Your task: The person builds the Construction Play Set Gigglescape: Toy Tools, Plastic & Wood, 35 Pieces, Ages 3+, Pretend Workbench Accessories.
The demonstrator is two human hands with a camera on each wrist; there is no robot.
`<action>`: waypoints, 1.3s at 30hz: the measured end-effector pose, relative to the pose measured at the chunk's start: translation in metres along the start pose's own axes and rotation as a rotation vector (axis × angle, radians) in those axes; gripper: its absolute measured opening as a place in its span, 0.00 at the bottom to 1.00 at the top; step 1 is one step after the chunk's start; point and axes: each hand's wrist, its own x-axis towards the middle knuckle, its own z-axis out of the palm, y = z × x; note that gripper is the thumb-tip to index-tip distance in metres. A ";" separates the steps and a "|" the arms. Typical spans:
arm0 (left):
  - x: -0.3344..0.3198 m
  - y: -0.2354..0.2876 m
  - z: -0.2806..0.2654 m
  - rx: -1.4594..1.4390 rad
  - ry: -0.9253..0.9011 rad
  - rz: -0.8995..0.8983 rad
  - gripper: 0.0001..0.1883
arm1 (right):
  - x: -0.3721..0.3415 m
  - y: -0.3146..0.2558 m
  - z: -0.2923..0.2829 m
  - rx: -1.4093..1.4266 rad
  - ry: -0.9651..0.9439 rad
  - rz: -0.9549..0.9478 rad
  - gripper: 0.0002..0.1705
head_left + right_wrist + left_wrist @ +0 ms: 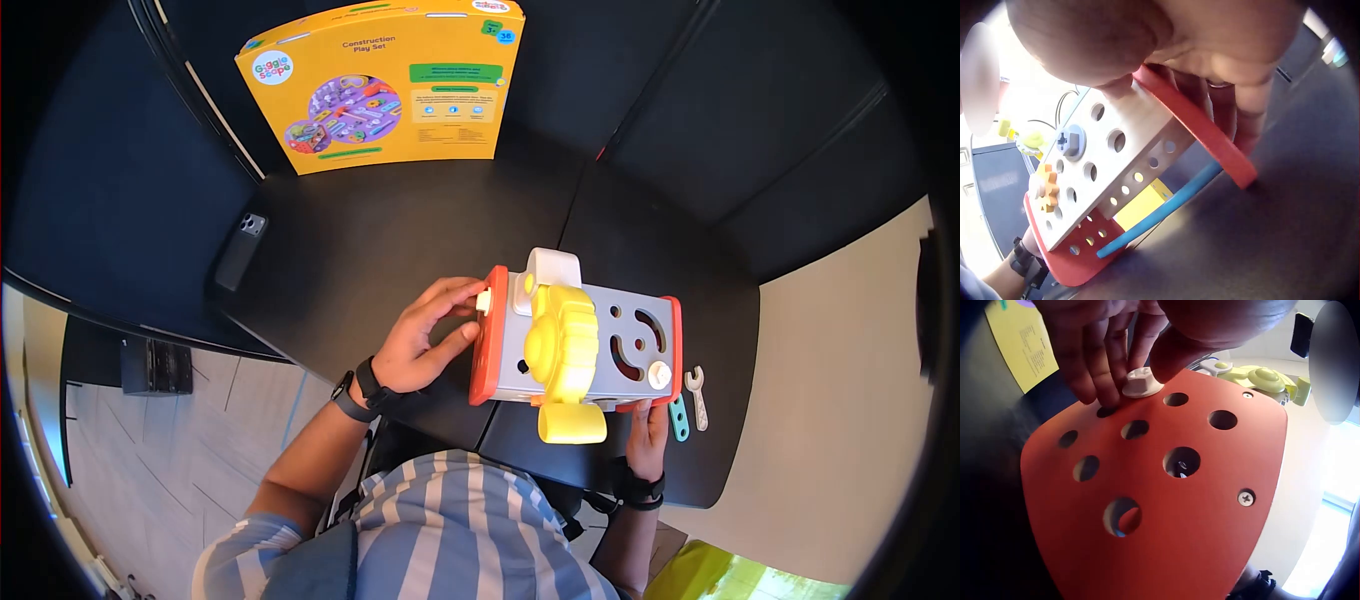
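Observation:
A grey toy box point(628, 310) with red end panels is held tilted above the dark table. At its left red panel point(1141, 431), my left hand point(415, 340) pinches a white bolt point(1141, 383) between thumb and fingers. My right hand point(1216, 44) grips the other red end panel point(1200, 134), with the thumb on the box's side. The box carries a yellow gear point(562, 342), a yellow cylindrical piece point(572, 423), a second white bolt point(659, 375) and, on another side, a blue bolt point(1071, 142) and an orange gear point(1047, 187).
A white toy wrench point(698, 400) and a teal strip with holes point(680, 418) lie right of the box on the table point(380, 235). The yellow packaging point(450, 120) stands at the back. A phone point(242, 252) lies by the table's left edge.

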 end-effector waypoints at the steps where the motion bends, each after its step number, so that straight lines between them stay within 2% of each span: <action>1: 0.001 -0.002 0.000 0.041 0.012 -0.007 0.25 | 0.002 0.001 0.000 -0.037 0.010 -0.019 0.26; 6: 0.008 -0.012 0.002 0.110 0.093 -0.009 0.21 | 0.022 0.000 -0.003 -0.179 0.008 -0.061 0.24; 8: 0.009 -0.016 -0.002 0.102 0.085 -0.045 0.33 | 0.030 -0.001 0.000 -0.175 0.016 -0.046 0.24; 9: 0.008 -0.016 -0.002 0.098 0.078 -0.045 0.33 | 0.032 -0.001 0.000 -0.172 0.023 -0.030 0.25; 11: 0.006 -0.005 -0.001 -0.023 0.012 0.151 0.61 | 0.035 0.002 -0.002 -0.148 0.018 0.003 0.25; 12: 0.005 -0.008 -0.003 -0.024 -0.094 0.072 0.83 | 0.034 0.003 0.000 -0.143 0.016 -0.022 0.25; 13: 0.007 -0.009 -0.003 -0.029 -0.110 0.071 0.83 | 0.035 0.002 0.003 -0.140 0.021 -0.048 0.25; 15: 0.006 -0.010 0.003 0.154 -0.132 0.073 0.86 | 0.036 0.000 0.005 -0.227 0.079 -0.078 0.25; 18: 0.011 -0.006 0.004 0.181 -0.120 0.090 0.88 | 0.045 -0.010 0.011 -0.276 0.184 -0.159 0.25; 21: 0.008 0.001 0.014 0.235 -0.102 0.118 0.86 | 0.054 -0.023 0.003 -0.400 0.263 -0.109 0.26; 23: 0.004 0.005 0.021 0.002 -0.002 -0.051 0.83 | 0.063 -0.043 0.006 -0.414 0.291 -0.139 0.25; 24: 0.001 0.008 0.022 -0.036 0.017 -0.075 0.77 | 0.066 -0.049 0.008 -0.432 0.296 -0.170 0.25; 25: 0.000 0.010 0.024 -0.033 -0.001 -0.078 0.77 | 0.070 -0.050 0.010 -0.428 0.312 -0.163 0.25; 27: 0.000 0.020 0.025 -0.217 0.060 -0.264 0.73 | 0.079 -0.051 0.016 -0.354 0.345 -0.256 0.26; 29: 0.000 0.030 0.027 -0.259 0.067 -0.286 0.70 | 0.082 -0.061 0.019 -0.357 0.356 -0.272 0.26; 31: -0.001 0.034 0.028 -0.289 0.112 -0.384 0.65 | 0.083 -0.069 0.021 -0.374 0.334 -0.217 0.26; 35: 0.004 0.031 0.026 -0.253 0.117 -0.364 0.59 | 0.095 -0.062 0.020 -0.419 0.367 -0.227 0.24; 39: 0.012 0.017 0.019 -0.335 0.131 -0.363 0.54 | 0.105 -0.072 0.020 -0.532 0.372 -0.206 0.23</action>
